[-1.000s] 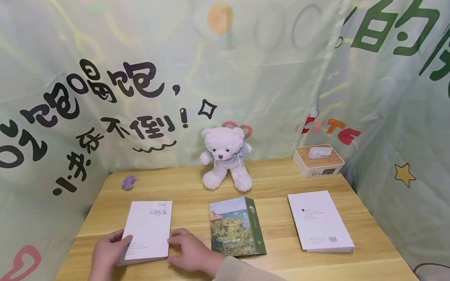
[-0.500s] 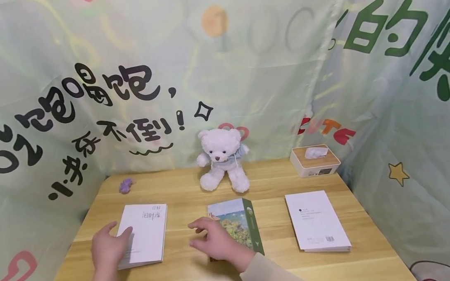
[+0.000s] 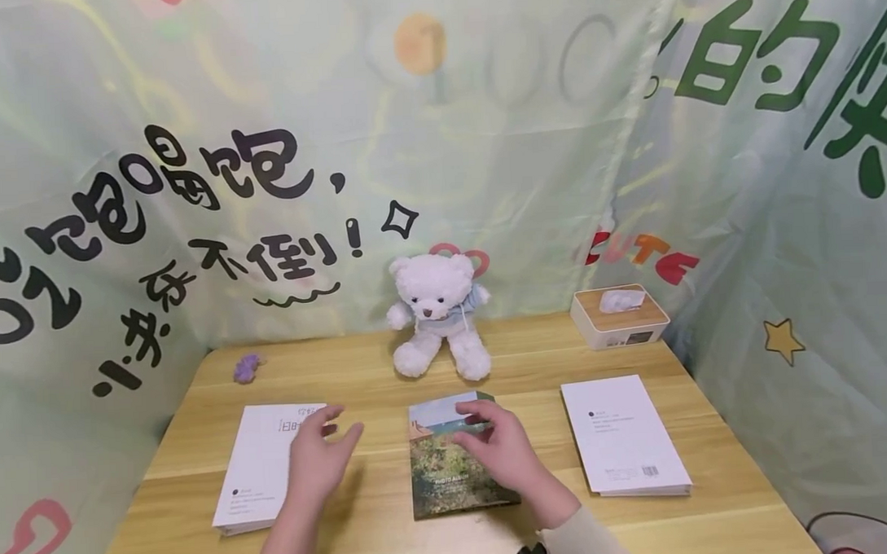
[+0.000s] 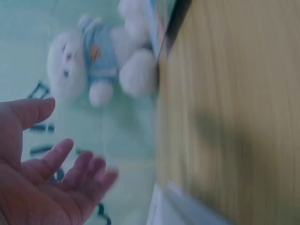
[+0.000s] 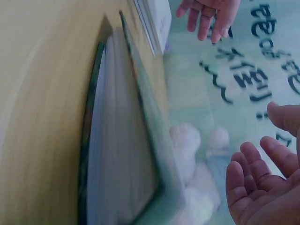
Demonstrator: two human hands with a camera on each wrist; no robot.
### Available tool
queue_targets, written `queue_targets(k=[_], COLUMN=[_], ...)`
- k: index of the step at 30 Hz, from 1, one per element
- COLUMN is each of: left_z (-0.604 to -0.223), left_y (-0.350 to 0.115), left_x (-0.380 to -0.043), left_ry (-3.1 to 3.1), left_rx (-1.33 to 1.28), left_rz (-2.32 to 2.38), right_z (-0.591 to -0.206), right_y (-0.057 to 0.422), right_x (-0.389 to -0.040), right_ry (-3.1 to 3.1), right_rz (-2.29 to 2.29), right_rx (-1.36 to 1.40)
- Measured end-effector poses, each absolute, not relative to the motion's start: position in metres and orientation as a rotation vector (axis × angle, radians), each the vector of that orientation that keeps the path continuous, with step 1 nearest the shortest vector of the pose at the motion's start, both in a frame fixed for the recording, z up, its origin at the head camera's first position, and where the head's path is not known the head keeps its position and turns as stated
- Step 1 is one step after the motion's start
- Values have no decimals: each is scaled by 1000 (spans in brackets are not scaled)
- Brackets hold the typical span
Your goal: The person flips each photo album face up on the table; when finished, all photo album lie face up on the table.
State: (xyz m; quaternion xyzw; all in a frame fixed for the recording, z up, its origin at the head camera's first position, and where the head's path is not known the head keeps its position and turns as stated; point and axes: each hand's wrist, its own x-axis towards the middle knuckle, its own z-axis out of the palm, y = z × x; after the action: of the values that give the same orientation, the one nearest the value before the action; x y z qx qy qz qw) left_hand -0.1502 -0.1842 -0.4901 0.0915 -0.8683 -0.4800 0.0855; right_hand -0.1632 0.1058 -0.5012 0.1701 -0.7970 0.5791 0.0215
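My left hand [image 3: 319, 461] hovers over the right edge of a white book [image 3: 255, 463] lying on the left of the table, fingers loosely bent and holding nothing. In the left wrist view its palm and spread fingertips [image 4: 60, 149] show bare. My right hand [image 3: 502, 442] is raised over a photo album [image 3: 451, 480] with a painted garden-and-sea cover, covering part of its right side. Seen from the right wrist, the album's page block [image 5: 119, 122] faces the camera, and the right fingers [image 5: 255, 159] are relaxed and apart from it.
Another white book [image 3: 625, 438] lies on the right of the table [image 3: 380, 548]. At the back a white teddy bear [image 3: 437, 310] sits against the fabric wall, with a tissue box [image 3: 621, 316] to its right and a small purple item [image 3: 246, 368] to its left.
Both hands have left the white book. The left one has lifted and moved right across it, while the right one has moved right, over the photo album.
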Motion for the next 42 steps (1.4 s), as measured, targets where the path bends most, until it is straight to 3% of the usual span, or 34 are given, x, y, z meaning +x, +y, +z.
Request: queue_targets(k=[17, 42], left_z=[-510, -522], left_y=[-130, -96], left_x=[-152, -147], left_ry=[-2833, -2924], left_rx=[170, -76], left_rz=[-1412, -1420], right_z=[-531, -537], right_y=[150, 141], right_x=[-151, -147], right_ry=[-2519, -2583], right_rz=[1745, 1767], right_rx=[108, 4])
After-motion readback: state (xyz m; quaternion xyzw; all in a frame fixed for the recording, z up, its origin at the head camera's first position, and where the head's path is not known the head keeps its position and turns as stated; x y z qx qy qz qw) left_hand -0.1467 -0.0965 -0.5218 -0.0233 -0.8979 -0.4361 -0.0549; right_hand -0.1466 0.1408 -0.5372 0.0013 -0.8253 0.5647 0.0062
